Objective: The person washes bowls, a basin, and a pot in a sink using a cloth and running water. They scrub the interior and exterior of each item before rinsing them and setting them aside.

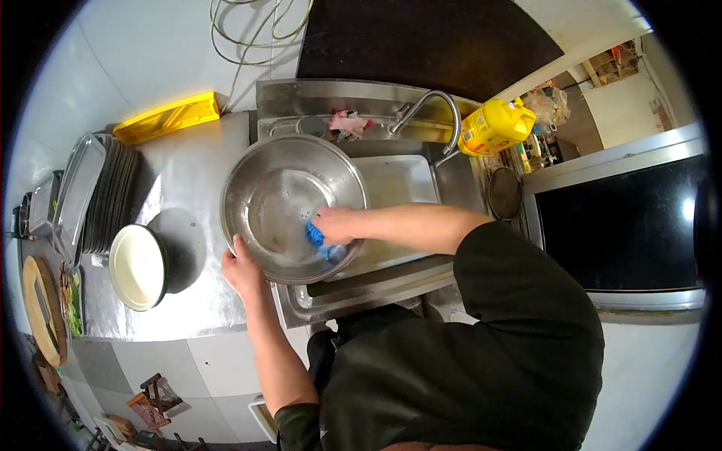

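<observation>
- The metal sink unit (331, 92) was the biggest thing on my feed, its tap (456, 120) arching over toward a yellow jug (489, 129) at the far right corner.
- The wide metal bowl (248, 177) sat over the left part of that sink, overlapping a white tub (410, 180); I couldn't tell whether the two touched. I judged the bowl stiff and hard to break, light enough to tip or spin if pushed from one side, and slick wherever its shiny wall was wet. Its rim looked the best grip to me: thumb over the edge, fingers outside, or one hand on each side to lift it.
- The left hand (244, 270) had the bowl's near left rim, thumb at the edge; its other fingers were mostly out of my sight, so I couldn't tell how tightly they closed.
- The right hand (338, 225) was inside the bowl, fingers bunched over the blue cloth and pressing it to the near right part of the wall.
- The blue cloth (314, 234) was the smallest, partly hidden by that hand. I took it for soft, light and easily squashed, best gathered from above in a full palm.
</observation>
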`<state>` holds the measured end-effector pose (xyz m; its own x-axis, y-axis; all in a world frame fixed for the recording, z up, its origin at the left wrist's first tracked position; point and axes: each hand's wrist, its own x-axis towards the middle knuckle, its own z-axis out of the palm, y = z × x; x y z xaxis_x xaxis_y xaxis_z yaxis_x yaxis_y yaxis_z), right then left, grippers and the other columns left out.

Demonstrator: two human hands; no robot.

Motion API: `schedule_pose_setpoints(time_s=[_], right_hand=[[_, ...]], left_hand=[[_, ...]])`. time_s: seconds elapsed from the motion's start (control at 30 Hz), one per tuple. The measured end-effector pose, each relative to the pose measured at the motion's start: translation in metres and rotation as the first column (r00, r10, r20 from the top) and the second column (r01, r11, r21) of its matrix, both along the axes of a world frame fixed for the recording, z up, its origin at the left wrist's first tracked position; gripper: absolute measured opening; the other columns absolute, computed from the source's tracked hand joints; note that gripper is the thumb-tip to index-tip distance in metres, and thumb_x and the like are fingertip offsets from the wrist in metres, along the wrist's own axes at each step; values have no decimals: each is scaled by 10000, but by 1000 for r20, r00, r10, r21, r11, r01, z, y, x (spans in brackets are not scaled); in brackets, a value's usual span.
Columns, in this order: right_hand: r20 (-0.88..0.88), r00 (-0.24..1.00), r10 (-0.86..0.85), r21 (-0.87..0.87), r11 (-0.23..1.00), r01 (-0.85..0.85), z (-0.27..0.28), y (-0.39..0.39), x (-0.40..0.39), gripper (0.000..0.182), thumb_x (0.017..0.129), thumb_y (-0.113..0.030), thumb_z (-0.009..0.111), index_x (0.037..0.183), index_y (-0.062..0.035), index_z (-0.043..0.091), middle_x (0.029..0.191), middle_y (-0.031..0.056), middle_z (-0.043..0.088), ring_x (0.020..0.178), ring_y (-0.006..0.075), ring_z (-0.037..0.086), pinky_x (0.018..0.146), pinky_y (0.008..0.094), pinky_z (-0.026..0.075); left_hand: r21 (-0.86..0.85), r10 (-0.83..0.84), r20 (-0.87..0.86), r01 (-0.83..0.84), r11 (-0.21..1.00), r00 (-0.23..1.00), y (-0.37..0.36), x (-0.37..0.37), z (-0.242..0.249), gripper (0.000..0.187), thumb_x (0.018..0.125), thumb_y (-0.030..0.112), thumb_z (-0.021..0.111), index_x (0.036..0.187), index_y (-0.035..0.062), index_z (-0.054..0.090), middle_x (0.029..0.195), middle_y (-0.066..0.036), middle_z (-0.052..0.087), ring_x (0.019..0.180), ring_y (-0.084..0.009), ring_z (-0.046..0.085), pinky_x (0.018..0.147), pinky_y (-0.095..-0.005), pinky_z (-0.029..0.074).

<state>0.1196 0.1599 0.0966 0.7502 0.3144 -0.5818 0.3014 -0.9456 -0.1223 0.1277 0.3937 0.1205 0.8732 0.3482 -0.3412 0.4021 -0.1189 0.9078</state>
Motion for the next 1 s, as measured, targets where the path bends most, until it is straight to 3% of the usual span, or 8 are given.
schedule_pose_setpoints(time_s=[0.13,0.3,0.4,0.53,0.6,0.63,0.73,1.0], right_hand=[[290,889,354,-372,898,-236,10,-14,29,169,742,-176,594,832,-69,689,1027,141,589,910,260,564,758,378,459],[704,705,81,-11,995,-103,-12,2,96,195,779,-147,571,939,-51,623,1072,163,550,824,301,614,662,388,535],[511,798,-321,336,928,159,-19,57,113,210,801,-122,533,994,-66,596,1090,137,513,1046,342,526,781,438,519],[541,808,-234,465,884,-56,-37,116,86,197,807,-139,511,900,-36,652,1094,157,568,1060,318,516,879,448,451],[164,891,-424,640,733,230,-93,136,71,216,771,-168,587,955,-65,634,1194,135,532,1069,346,517,912,437,454],[337,934,-121,592,798,-110,-67,115,54,256,739,-146,596,972,-48,630,1170,155,549,1060,336,531,901,434,455],[-106,974,198,517,848,-116,-24,70,49,295,699,-140,615,979,-49,625,1103,172,578,1025,329,549,893,425,452],[-24,612,-790,937,195,289,-42,21,143,359,673,-96,623,1027,-42,619,1003,195,618,930,326,601,814,382,484]], left_hand=[[172,-104,-19,106,979,994,14,7,-13,542,966,403,440,856,-103,597,718,-183,614,641,-248,515,647,-378,437],[183,-195,66,181,966,978,20,8,-19,576,1004,389,338,924,-120,596,773,-211,630,683,-290,544,686,-383,444],[190,-197,29,188,964,980,8,10,1,579,1006,394,330,934,-117,593,779,-204,623,702,-267,540,695,-383,441],[109,-161,24,158,981,987,1,13,-3,577,1009,403,318,970,-109,581,839,-177,621,746,-226,522,727,-363,442],[-9,-97,47,97,995,994,0,13,-4,577,1010,405,312,1001,-110,573,899,-166,621,780,-221,521,754,-350,444],[-70,-58,52,61,996,997,-1,11,-6,578,1010,406,309,1016,-110,569,929,-161,622,798,-218,520,767,-344,445],[-152,-15,57,23,988,998,-1,8,-8,586,1011,409,298,1071,-113,557,1001,-156,619,853,-220,539,802,-333,447],[-273,70,-108,-97,957,992,5,7,-3,592,997,441,305,1061,-84,571,975,-138,623,849,-222,558,765,-330,452]])
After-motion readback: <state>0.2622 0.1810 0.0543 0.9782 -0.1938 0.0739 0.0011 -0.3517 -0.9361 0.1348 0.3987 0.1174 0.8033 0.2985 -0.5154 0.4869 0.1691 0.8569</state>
